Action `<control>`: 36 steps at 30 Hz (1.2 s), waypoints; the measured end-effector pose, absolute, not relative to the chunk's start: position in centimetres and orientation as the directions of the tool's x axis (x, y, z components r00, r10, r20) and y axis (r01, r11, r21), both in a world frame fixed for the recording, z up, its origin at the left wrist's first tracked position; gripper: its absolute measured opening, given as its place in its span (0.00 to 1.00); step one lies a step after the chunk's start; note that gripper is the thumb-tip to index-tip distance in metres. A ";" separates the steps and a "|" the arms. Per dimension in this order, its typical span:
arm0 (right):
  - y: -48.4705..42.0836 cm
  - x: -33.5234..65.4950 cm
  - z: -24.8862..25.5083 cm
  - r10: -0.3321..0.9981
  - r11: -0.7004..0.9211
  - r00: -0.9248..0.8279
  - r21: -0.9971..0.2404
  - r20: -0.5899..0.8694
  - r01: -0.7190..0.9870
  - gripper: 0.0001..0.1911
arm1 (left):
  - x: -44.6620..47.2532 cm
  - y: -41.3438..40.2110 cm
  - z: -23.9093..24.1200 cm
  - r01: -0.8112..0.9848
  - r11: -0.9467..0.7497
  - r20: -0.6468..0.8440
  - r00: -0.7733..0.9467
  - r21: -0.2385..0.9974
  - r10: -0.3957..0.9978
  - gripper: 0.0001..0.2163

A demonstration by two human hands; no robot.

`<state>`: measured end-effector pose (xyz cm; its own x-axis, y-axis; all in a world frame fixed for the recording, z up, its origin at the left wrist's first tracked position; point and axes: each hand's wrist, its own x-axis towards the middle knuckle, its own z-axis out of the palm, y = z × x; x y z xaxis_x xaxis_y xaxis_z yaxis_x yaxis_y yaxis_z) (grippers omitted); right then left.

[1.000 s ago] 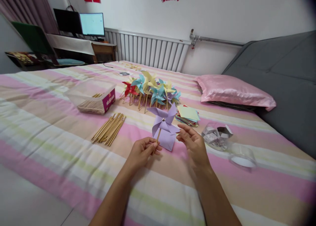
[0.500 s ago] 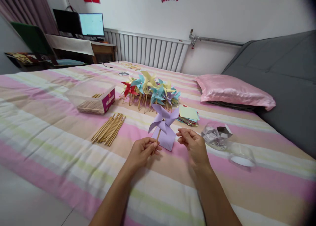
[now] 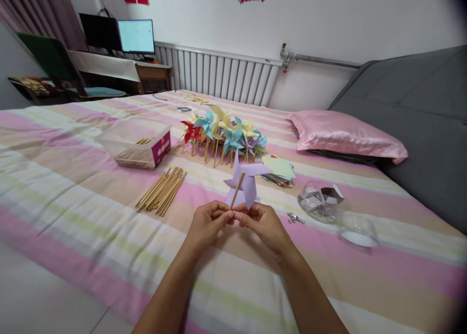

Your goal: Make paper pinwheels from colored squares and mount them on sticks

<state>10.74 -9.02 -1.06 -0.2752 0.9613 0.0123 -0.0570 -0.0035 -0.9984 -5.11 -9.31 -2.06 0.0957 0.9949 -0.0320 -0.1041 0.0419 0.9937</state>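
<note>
A purple paper pinwheel [image 3: 249, 184] stands upright above my hands, its stick [image 3: 237, 191] on the near side of the blades. My left hand [image 3: 210, 223] pinches the lower end of that stick. Thumb and fingertips of my right hand [image 3: 260, 223] are closed at the same spot, touching the left fingertips. Behind the pinwheel lies a purple paper sheet [image 3: 230, 197], mostly covered. Small metal pins [image 3: 295, 218] rest on the bedspread right of my right hand.
Bamboo sticks [image 3: 162, 190] lie in a pile at left, before a clear plastic box [image 3: 134, 151]. Finished pinwheels [image 3: 222, 130] stand bunched behind. Coloured paper [image 3: 279, 168], a clear tub [image 3: 317, 205] and its lid [image 3: 359, 229] are at right, beyond them a pink pillow [image 3: 346, 134].
My right hand has moved left and closed on the stick beside my left hand. The pinwheel has turned, so its stick side now faces me. The metal pins have come into view.
</note>
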 end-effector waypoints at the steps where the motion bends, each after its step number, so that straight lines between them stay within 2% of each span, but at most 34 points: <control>1: -9.0 10.6 -1.0 0.960 -0.004 -0.278 -0.997 0.017 -0.074 0.14 | -5.1 -9.3 -2.0 -0.105 0.041 -0.031 0.093 0.994 0.995 0.16; 10: -9.1 10.3 -1.3 0.967 -0.024 -0.254 -0.993 0.006 -0.115 0.12 | -5.0 -9.4 -2.2 -0.108 0.020 -0.008 0.119 0.994 0.993 0.16; 16: -9.1 10.3 -1.3 0.988 -0.089 -0.135 -0.988 -0.072 -0.125 0.19 | -4.7 -9.4 -2.2 -0.104 0.001 0.003 0.046 0.995 0.999 0.15; 19: -9.4 10.2 -0.8 0.989 -0.060 -0.143 -0.993 -0.044 -0.106 0.15 | -4.6 -9.5 -2.0 -0.031 -0.037 0.036 -0.029 0.999 0.999 0.14; 23: -9.8 9.9 -0.5 0.983 0.062 -0.164 -0.992 0.080 -0.114 0.09 | -4.4 -9.7 -2.2 0.040 -0.079 0.081 -0.044 0.996 0.996 0.12; 26: -9.8 9.6 -0.8 0.990 0.047 -0.126 -0.988 0.066 -0.148 0.08 | -4.1 -9.9 -2.5 0.083 -0.105 0.110 -0.050 0.991 0.993 0.11; 31: -9.2 9.9 -1.2 0.999 0.021 -0.024 -0.986 0.025 -0.167 0.10 | -3.9 -9.9 -2.5 0.097 -0.112 0.113 -0.003 0.989 0.994 0.09; 36: -8.8 10.3 -1.5 0.997 0.042 0.077 -0.987 0.030 -0.154 0.11 | -3.9 -9.9 -2.9 0.223 -0.160 0.143 0.094 0.962 0.985 0.08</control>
